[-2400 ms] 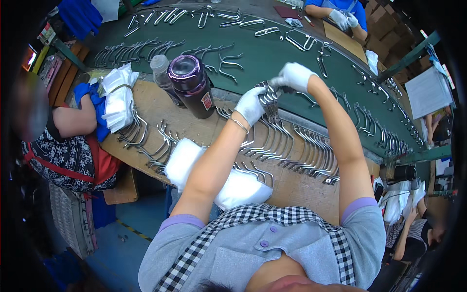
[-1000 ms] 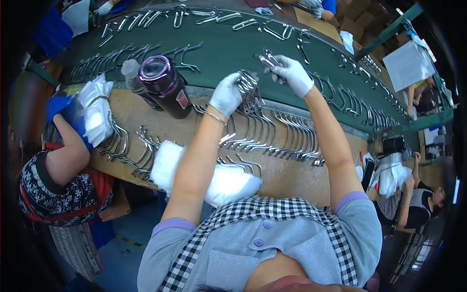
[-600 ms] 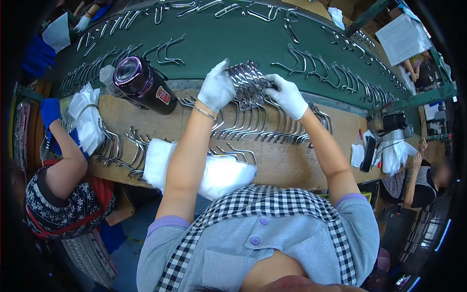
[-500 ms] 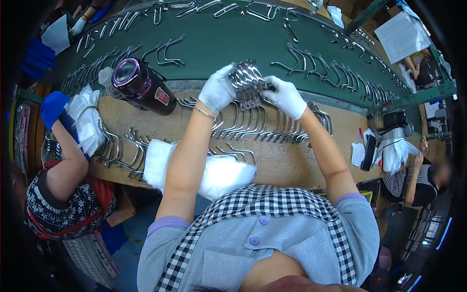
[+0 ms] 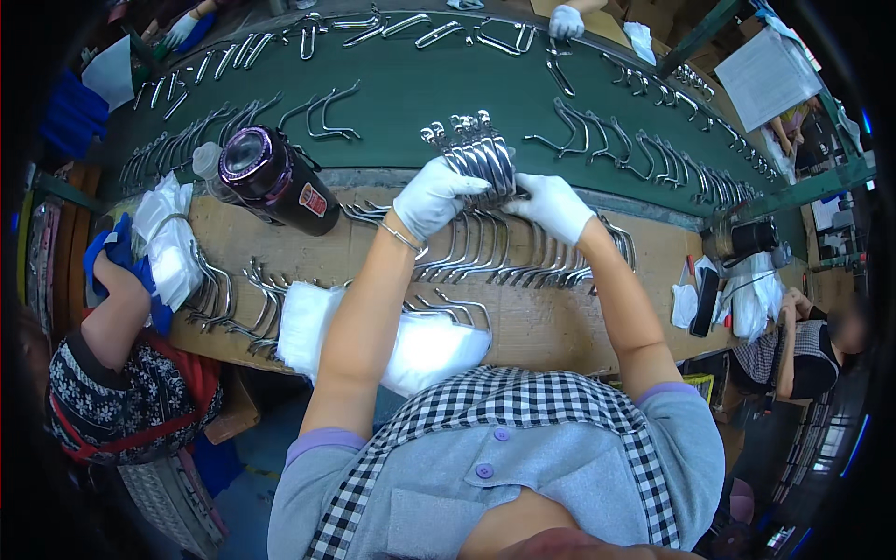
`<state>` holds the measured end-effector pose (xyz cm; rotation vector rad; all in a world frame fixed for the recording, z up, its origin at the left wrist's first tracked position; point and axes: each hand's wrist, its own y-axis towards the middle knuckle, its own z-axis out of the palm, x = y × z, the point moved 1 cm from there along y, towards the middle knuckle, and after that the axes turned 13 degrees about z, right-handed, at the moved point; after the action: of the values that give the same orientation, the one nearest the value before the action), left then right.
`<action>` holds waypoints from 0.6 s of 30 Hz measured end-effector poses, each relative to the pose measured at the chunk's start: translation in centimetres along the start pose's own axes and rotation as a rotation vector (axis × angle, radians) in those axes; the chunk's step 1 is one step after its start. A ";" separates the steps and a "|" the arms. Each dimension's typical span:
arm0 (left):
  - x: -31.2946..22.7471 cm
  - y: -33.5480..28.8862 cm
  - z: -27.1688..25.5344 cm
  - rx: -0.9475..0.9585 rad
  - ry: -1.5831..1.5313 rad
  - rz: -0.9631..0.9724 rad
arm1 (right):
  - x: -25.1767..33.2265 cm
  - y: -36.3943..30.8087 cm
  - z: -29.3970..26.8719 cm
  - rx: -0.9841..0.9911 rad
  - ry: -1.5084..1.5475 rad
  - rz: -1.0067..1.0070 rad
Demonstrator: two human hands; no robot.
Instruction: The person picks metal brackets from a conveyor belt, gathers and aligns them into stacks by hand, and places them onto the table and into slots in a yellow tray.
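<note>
A bundle of shiny, curved chrome metal bars (image 5: 483, 161) is raised between my gloved hands, over the near edge of the green surface. My left hand (image 5: 434, 198) grips it from the left, thumb lying across the bars. On the other side my right hand (image 5: 557, 207) has its fingers closed at the bundle's lower right edge; the fingertips are partly hidden. The bars' small fittings point up and away from me. Beneath my hands, a row of similar bent chrome bars (image 5: 537, 245) lies on the brown cardboard-covered bench (image 5: 551, 322).
A dark flask (image 5: 289, 191) stands left of my forearm. White plastic bags (image 5: 429, 350) lie near me. More chrome parts line the green belt-like surface (image 5: 439, 89). Across it, another person's gloved hand (image 5: 566, 22) touches a chrome piece. Co-workers sit at both sides.
The bundle has turned in my hands, its fittings now showing at the top. My left hand has moved slightly lower. Another person's gloved hand has appeared at the far side.
</note>
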<state>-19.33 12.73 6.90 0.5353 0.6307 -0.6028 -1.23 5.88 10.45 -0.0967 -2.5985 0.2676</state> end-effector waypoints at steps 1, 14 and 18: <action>-0.2 -0.1 0.0 0.010 0.076 0.043 | -0.3 -0.2 0.2 0.001 -0.003 -0.009; -0.6 -0.1 2.3 -0.125 0.419 -0.023 | -0.4 0.3 7.6 0.806 1.805 0.142; -0.3 -0.4 2.7 -0.092 0.521 -0.058 | 0.3 0.6 6.9 0.843 1.944 0.240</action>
<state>-18.76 10.90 8.86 0.5924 1.1639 -0.4856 -4.95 5.35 4.66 -0.2082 -0.4519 0.7818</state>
